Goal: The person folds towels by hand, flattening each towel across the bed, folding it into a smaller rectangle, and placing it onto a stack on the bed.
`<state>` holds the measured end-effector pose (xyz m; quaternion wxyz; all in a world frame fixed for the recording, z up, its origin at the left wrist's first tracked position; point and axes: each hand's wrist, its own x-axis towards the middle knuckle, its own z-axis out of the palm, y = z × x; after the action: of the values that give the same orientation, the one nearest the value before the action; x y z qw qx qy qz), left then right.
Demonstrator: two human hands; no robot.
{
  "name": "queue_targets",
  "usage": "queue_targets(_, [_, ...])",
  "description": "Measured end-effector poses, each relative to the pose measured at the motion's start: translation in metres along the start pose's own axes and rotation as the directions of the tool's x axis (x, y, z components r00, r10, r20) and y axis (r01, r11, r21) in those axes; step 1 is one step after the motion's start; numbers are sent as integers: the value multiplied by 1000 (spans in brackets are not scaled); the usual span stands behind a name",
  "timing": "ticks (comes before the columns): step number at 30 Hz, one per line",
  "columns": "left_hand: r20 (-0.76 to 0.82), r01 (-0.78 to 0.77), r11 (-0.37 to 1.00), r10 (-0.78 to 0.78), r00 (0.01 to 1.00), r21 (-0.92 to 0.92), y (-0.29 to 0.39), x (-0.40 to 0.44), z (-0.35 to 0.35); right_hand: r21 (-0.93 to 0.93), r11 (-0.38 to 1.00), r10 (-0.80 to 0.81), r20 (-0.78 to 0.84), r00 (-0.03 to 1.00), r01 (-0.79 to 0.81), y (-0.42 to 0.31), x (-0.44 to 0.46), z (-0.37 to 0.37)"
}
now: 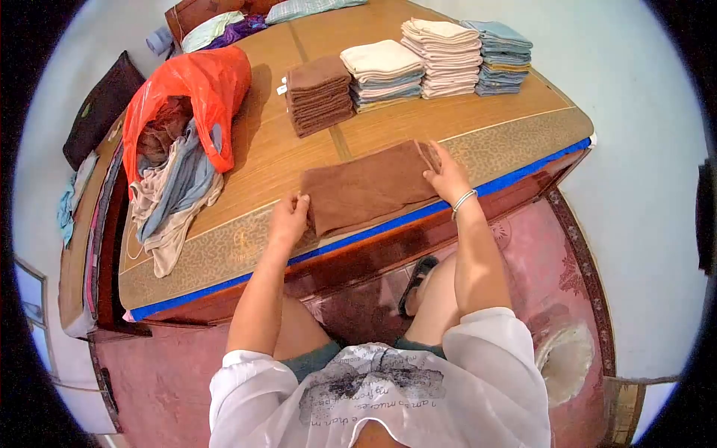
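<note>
A brown towel [370, 188], folded into a long strip, lies at the near edge of the mat-covered bed. My left hand [290, 218] pinches its left end between thumb and fingers. At the opposite end my right hand [446, 178], with a bracelet at the wrist, grips the far right corner. Just beyond stands a stack of folded brown towels [320, 101] with a white tag sticking out. Beside it are a cream-topped stack [382, 71], a taller pale pink stack [442, 63] and a blue-grey stack [506, 60].
A red plastic bag [228, 82] on the left spills loose brown, grey and beige cloths [170, 196] over the mat [261, 160]. Pillows and purple fabric [237, 31] lie at the far end. A whitish round bin [565, 362] stands on the floor at lower right.
</note>
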<state>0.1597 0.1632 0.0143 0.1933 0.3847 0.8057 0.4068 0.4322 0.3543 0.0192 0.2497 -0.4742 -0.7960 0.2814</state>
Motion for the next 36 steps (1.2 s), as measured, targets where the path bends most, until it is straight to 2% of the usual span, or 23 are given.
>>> queue_targets(1, [-6, 78, 970, -82, 997, -229, 0, 0, 2, 26, 999, -43, -73, 996, 45, 5, 2, 9])
queue_targets(2, [-6, 79, 970, -83, 997, -230, -12, 6, 3, 26, 999, -43, -72, 996, 45, 6, 3, 11])
queue_targets(4, [-186, -140, 976, 109, 977, -165, -39, 20, -3, 161, 987, -25, 33, 999, 19, -3, 0, 15])
queue_targets(5, [-246, -239, 963, 204, 948, -122, -47, 21, -6, 165, 976, -135, -37, 990, 140, 8, 2, 30])
queue_targets(6, [-246, -237, 964, 202, 948, -122, -37, 14, -14, 165, 976, -135, -35, 990, 139, 3, 0, 27])
queue_targets(8, [-38, 51, 999, -52, 998, -19, -15, -3, -34, 73, 996, -45, 38, 998, 42, -11, -5, 18])
queue_targets(9, [-80, 18, 1000, -17, 997, 16, -15, -6, -36, 94, 990, -99, -27, 995, 101, -7, -5, 20])
queue_targets(10, [-79, 19, 1000, -18, 997, 17, -15, -11, -36, 95, 990, -98, -26, 995, 100, -3, -5, 19])
queue_targets(12, [-199, -249, 962, 267, 943, 109, -9, -26, -33, 220, 974, -49, -30, 998, 54, 3, -3, 15])
queue_targets(13, [-197, -248, 963, 265, 944, 106, -2, -35, -32, 180, 981, -58, -57, 997, 68, 7, -3, 13])
queue_targets(15, [-48, -551, 751, 606, 794, 365, 8, -51, -28, 199, 979, -43, 6, 999, 41, 14, -4, 9])
queue_targets(17, [-10, -535, 742, 588, 809, 403, 8, -58, -22, 285, 958, -32, 107, 994, 1, 17, -7, 11])
queue_targets(18, [27, -521, 728, 570, 821, 446, 7, -59, -21, 283, 959, -32, 106, 994, 1, 13, -11, 9])
queue_targets(20, [2, -538, 740, 588, 809, 404, 2, -58, -20, 206, 977, -83, 117, 990, 57, 5, -17, 1])
queue_targets(24, [13, -519, 735, 572, 820, 436, -3, -58, -22, 214, 975, -85, 116, 990, 58, 6, -17, 1])
queue_targets(26, [14, -527, 718, 586, 810, 454, -3, -60, -22, 107, 994, -38, 157, 987, 21, -14, -27, -12])
queue_targets(30, [-11, -547, 705, 617, 787, 453, -2, -62, -21, 128, 991, -72, 188, 979, 48, 3, -22, 2])
queue_targets(33, [-51, -567, 705, 644, 763, 426, -4, -64, -23, 196, 979, -86, 125, 988, 61, 3, -19, 3])
queue_targets(35, [-72, -575, 709, 653, 754, 407, -6, -65, -25, 487, 871, 15, 103, 995, -64, 8, -17, 5])
queue_targets(36, [-48, -586, 690, 664, 746, 424, -8, -66, -25, 488, 871, 15, 105, 994, -64, 8, -18, 5])
